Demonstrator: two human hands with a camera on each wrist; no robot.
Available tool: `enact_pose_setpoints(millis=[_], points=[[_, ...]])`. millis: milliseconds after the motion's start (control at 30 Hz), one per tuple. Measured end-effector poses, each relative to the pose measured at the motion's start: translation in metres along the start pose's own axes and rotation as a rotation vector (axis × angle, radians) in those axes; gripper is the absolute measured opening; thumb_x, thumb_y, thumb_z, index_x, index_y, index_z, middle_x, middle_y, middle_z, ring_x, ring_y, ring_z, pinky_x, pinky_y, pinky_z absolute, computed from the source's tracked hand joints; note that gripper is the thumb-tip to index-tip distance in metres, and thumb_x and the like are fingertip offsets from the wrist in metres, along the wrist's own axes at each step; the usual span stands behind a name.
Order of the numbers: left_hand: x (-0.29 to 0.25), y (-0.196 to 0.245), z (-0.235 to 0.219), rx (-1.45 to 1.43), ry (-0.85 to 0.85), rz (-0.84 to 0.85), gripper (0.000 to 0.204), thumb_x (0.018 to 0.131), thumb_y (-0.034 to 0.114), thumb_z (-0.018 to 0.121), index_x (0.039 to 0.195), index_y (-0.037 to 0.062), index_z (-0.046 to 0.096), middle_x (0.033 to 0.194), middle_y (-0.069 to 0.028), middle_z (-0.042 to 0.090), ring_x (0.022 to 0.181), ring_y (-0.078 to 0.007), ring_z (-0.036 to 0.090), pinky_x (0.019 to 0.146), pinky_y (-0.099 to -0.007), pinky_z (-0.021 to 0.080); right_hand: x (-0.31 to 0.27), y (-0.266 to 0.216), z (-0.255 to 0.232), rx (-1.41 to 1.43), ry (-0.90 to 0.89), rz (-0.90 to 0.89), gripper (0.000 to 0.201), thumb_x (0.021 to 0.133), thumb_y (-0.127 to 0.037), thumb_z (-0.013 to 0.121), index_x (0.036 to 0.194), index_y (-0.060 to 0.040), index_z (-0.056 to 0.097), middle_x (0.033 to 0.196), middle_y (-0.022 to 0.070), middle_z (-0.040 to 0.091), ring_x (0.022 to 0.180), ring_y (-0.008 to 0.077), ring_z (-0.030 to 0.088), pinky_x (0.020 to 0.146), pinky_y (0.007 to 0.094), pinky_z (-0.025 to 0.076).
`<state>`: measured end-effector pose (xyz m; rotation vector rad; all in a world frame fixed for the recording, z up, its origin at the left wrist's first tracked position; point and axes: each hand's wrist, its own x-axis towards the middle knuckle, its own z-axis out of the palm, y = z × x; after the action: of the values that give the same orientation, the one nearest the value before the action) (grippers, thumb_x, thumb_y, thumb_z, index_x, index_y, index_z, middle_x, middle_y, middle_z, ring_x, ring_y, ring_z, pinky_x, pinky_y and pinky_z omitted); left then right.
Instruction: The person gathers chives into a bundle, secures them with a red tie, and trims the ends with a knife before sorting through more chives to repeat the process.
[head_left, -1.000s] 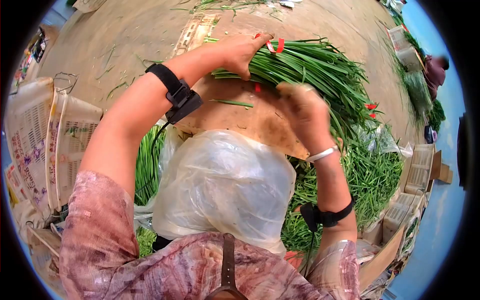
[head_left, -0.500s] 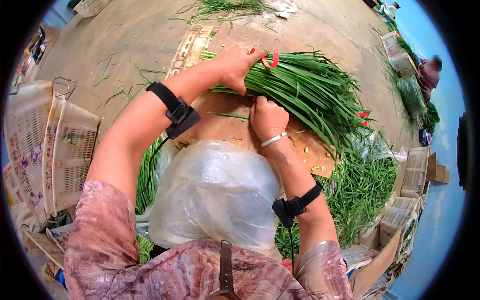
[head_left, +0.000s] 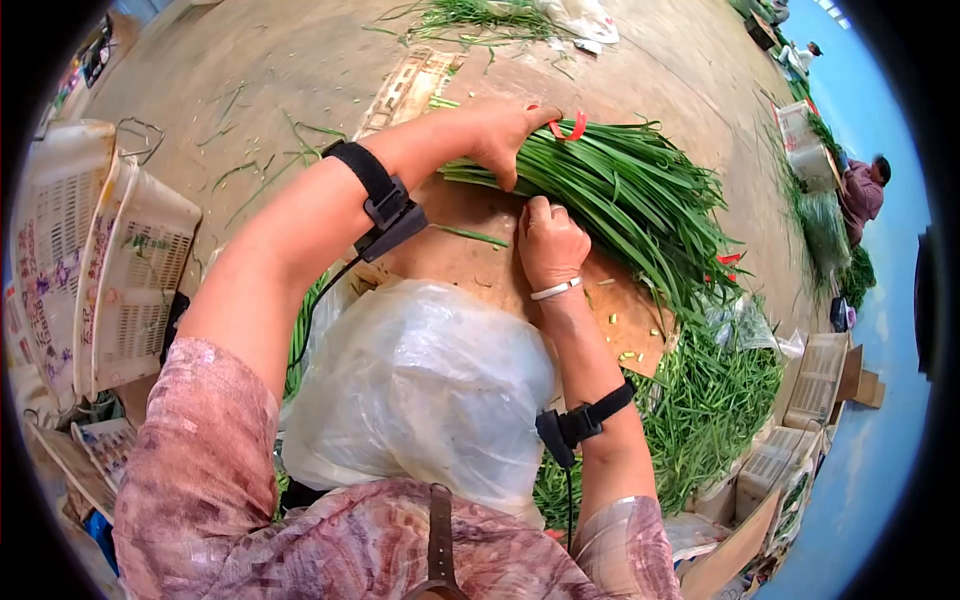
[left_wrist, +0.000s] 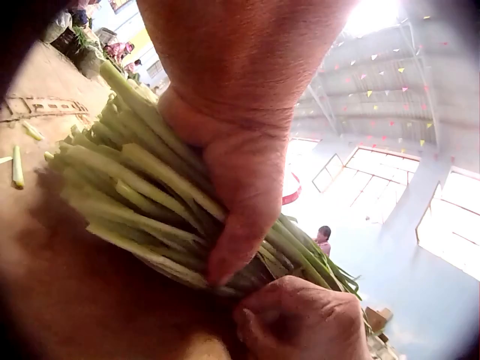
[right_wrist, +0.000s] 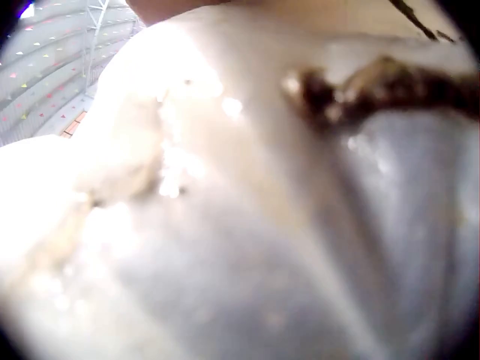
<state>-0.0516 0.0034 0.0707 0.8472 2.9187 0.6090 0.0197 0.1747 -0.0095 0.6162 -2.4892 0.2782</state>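
Observation:
A thick bundle of garlic chives (head_left: 630, 185) lies across the brown board, its leaves pointing right. My left hand (head_left: 497, 138) grips it from above near the cut ends (left_wrist: 127, 187), thumb on the near side. A red tape (head_left: 576, 126) crosses the top of the bundle beside my left fingers. At the bundle's near edge, my right hand (head_left: 553, 248) is curled, its fingertips pinched together just beside the left thumb. The tape end in its pinch is hidden now. Clear plastic (right_wrist: 247, 247) over my lap fills the right wrist view.
The board (head_left: 480, 270) carries a loose stalk (head_left: 470, 236) and cut bits. Loose greens (head_left: 710, 410) are heaped at right. White crates (head_left: 140, 270) stand at left. Another person (head_left: 862, 198) sits far right.
My right hand came in from the leaves to the bundle's near edge, where a red tape end showed at its fingertips half a second ago. My left hand kept its grip.

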Motion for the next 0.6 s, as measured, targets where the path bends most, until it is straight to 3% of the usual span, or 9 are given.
enact_pose_setpoints(millis=[67,200,300,433,467,500,533,600], points=[[-0.003,0.005,-0.003,0.055,-0.016,-0.047,0.101,0.045,0.022,0.078,0.134,0.0111,0.031,0.095,-0.0218,0.059,0.088,-0.0371,0.058,0.074,-0.0408,0.048,0.002,-0.001,-0.001,0.008,0.021,-0.051,0.009,0.07,-0.014,0.057,0.067,-0.0134,0.049,0.056,0.0039,0.051,0.049,0.0219,0.057,0.044,0.0348,0.045],[-0.007,0.008,-0.004,0.018,-0.037,-0.057,0.099,0.048,0.026,0.078,0.134,0.0126,0.03,0.1,-0.0216,0.057,0.091,-0.0378,0.056,0.076,-0.0418,0.047,0.002,-0.017,-0.025,0.041,-0.008,-0.154,0.006,0.069,-0.01,0.054,0.066,-0.0118,0.049,0.058,0.0046,0.051,0.051,0.0223,0.056,0.047,0.0351,0.043],[-0.012,0.012,-0.002,0.135,-0.019,-0.066,0.097,0.049,0.03,0.078,0.133,0.0129,0.031,0.107,-0.0211,0.054,0.096,-0.0375,0.053,0.079,-0.0436,0.045,-0.007,-0.023,-0.044,0.102,-0.157,-0.218,0.006,0.071,-0.011,0.054,0.068,-0.0113,0.05,0.06,0.0051,0.052,0.054,0.0231,0.056,0.051,0.0354,0.044],[-0.015,0.018,-0.006,0.169,-0.08,-0.053,0.104,0.048,0.035,0.079,0.135,0.0113,0.028,0.126,-0.0235,0.04,0.113,-0.0395,0.043,0.092,-0.0433,0.038,0.008,-0.014,-0.057,0.215,-0.089,-0.1,0.008,0.075,-0.014,0.056,0.07,-0.0106,0.051,0.064,0.0074,0.053,0.055,0.028,0.056,0.05,0.0377,0.044],[-0.017,0.016,-0.005,0.174,-0.106,-0.032,0.108,0.047,0.037,0.08,0.137,0.0113,0.027,0.131,-0.0242,0.035,0.118,-0.0405,0.038,0.096,-0.0429,0.035,0.011,-0.012,-0.057,0.241,-0.075,-0.037,0.015,0.075,-0.022,0.064,0.07,-0.0117,0.054,0.063,0.0084,0.052,0.054,0.029,0.055,0.047,0.0402,0.042],[-0.014,0.009,-0.004,0.082,-0.159,-0.014,0.107,0.052,0.04,0.077,0.14,0.0129,0.021,0.142,-0.0246,0.02,0.128,-0.0407,0.026,0.105,-0.042,0.026,0.014,-0.011,-0.058,0.229,-0.08,-0.033,0.014,0.075,-0.022,0.064,0.071,-0.0118,0.055,0.063,0.0084,0.053,0.055,0.0291,0.055,0.047,0.0401,0.043],[-0.01,0.003,-0.006,0.084,-0.159,-0.012,0.107,0.052,0.04,0.077,0.14,0.0129,0.021,0.142,-0.0246,0.02,0.128,-0.0407,0.026,0.105,-0.042,0.026,0.016,-0.009,-0.059,0.217,-0.086,-0.029,0.014,0.075,-0.021,0.064,0.071,-0.0119,0.055,0.063,0.0083,0.053,0.055,0.0292,0.055,0.047,0.04,0.043],[-0.008,0.006,-0.02,-0.122,-0.224,0.014,0.095,0.063,0.04,0.071,0.14,0.0129,0.023,0.144,-0.023,0.016,0.131,-0.0401,0.021,0.107,-0.0419,0.021,0.018,-0.006,-0.055,0.218,-0.089,-0.045,0.012,0.073,-0.018,0.063,0.07,-0.0107,0.053,0.064,0.0087,0.053,0.055,0.0295,0.055,0.048,0.0404,0.043]])
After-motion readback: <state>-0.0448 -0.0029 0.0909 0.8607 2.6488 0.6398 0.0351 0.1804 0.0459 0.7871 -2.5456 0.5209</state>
